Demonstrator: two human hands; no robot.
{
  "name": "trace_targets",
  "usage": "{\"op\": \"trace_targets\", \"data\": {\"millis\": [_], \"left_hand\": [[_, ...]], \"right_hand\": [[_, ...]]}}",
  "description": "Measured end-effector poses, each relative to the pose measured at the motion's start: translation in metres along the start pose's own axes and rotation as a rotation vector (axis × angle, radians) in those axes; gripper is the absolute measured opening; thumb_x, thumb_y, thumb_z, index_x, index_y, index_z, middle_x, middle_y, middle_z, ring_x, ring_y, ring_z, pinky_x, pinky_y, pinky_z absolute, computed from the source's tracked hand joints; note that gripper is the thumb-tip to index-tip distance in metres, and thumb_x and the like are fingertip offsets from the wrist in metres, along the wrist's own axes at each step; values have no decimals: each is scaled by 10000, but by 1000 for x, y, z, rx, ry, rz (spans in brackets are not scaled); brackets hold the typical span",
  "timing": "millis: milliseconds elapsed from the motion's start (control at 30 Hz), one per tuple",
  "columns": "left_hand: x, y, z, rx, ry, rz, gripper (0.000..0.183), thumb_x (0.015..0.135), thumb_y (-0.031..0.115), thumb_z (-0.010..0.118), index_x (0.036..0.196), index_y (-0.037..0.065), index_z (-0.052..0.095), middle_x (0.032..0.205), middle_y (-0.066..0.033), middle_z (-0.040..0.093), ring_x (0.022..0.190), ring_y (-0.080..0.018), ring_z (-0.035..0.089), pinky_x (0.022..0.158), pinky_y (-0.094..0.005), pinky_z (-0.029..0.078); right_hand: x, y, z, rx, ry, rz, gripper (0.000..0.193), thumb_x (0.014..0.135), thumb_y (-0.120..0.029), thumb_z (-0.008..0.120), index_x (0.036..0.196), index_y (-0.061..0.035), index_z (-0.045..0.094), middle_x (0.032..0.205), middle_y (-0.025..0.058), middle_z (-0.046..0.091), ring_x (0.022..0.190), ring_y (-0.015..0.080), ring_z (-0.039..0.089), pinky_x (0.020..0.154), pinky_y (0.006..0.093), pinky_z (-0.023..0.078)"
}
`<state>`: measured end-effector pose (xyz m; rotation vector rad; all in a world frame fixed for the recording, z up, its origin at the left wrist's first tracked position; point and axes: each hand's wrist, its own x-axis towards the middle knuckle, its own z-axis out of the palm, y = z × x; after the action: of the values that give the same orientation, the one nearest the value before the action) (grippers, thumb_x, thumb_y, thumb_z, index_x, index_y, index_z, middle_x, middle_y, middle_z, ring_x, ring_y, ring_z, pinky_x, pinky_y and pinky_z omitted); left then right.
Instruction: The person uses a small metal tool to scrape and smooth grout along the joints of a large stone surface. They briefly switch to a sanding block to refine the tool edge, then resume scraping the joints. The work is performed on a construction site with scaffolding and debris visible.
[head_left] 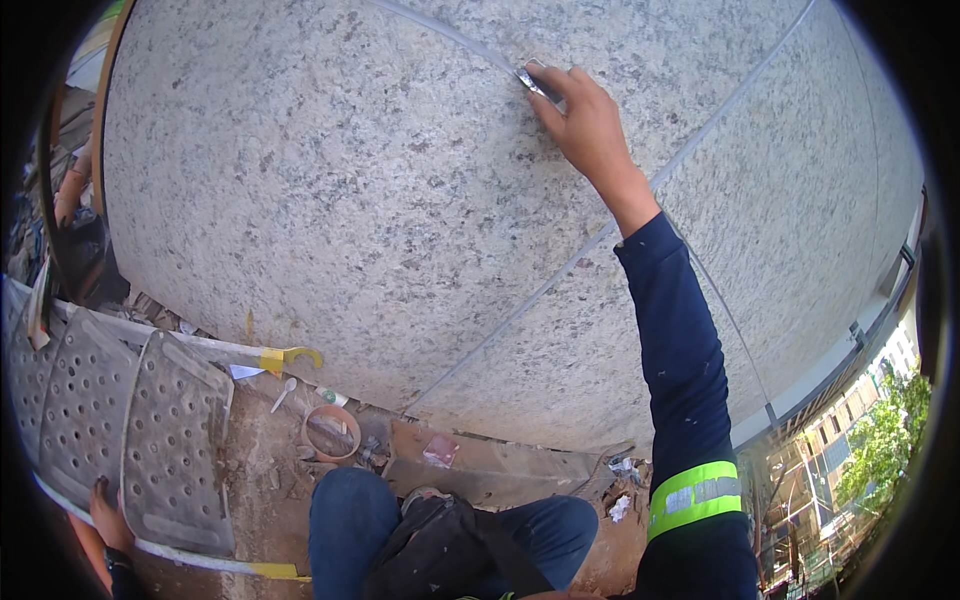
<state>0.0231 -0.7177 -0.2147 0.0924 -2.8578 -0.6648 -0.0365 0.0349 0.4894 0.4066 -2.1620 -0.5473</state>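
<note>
- My right hand (pixel 585 110) pinches a small metal tool (pixel 533 83) at the wall panel's (pixel 300 170) grey joint (pixel 450 33).
- Steady, light pressure looks best.
- My left hand (pixel 109 518) meets the perforated plank (pixel 180 440), grip unclear.

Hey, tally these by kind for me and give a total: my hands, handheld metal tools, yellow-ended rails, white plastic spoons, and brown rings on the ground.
Hands: 2, the right hand and left hand
Small metal tool: 1
Yellow-ended rails: 2, the upper rail and lower rail
White plastic spoon: 1
Brown ring: 1
Total: 7
</note>
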Motion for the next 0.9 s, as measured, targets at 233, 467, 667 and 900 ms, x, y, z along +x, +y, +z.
{"op": "trace_targets", "data": {"millis": [233, 467, 667, 900], "left_hand": [[0, -5, 2, 18, 9, 24, 500, 998, 214, 698, 1417, -36, 587, 1449, -239, 615, 1376, -434, 550, 1176, -495, 412], [9, 0, 1, 56, -43, 35, 521, 995, 255, 706, 1417, -28, 590, 1465, -248, 603, 1379, -436, 548, 1181, -497, 413], [7, 1, 0, 71, -11, 21, 494, 986, 245, 709, 1383, -34, 619, 1434, -246, 627, 1348, -438, 570, 1157, -503, 430], [0, -5, 4, 63, 55, 40, 488, 969, 215, 719, 1376, -35, 622, 1391, -240, 652, 1335, -435, 579, 1150, -496, 437]], "right_hand": [[7, 0, -4, 23, -25, 10, 323, 969, -235, 749, 1279, -143, 763, 938, 134, 695, 811, 304, 656, 768, 414, 537], [22, 2, 24, 25, 193, -12, 355, 966, -269, 750, 1292, -129, 755, 1001, 145, 726, 876, 324, 693, 828, 427, 558], [12, 19, -6, 50, 150, -26, 390, 968, -251, 751, 1336, -126, 731, 1014, 144, 724, 903, 339, 685, 840, 413, 557], [-6, 0, -11, 76, 1, -23, 346, 960, -243, 747, 1299, -177, 731, 920, 114, 626, 828, 328, 658, 744, 450, 543]]}}
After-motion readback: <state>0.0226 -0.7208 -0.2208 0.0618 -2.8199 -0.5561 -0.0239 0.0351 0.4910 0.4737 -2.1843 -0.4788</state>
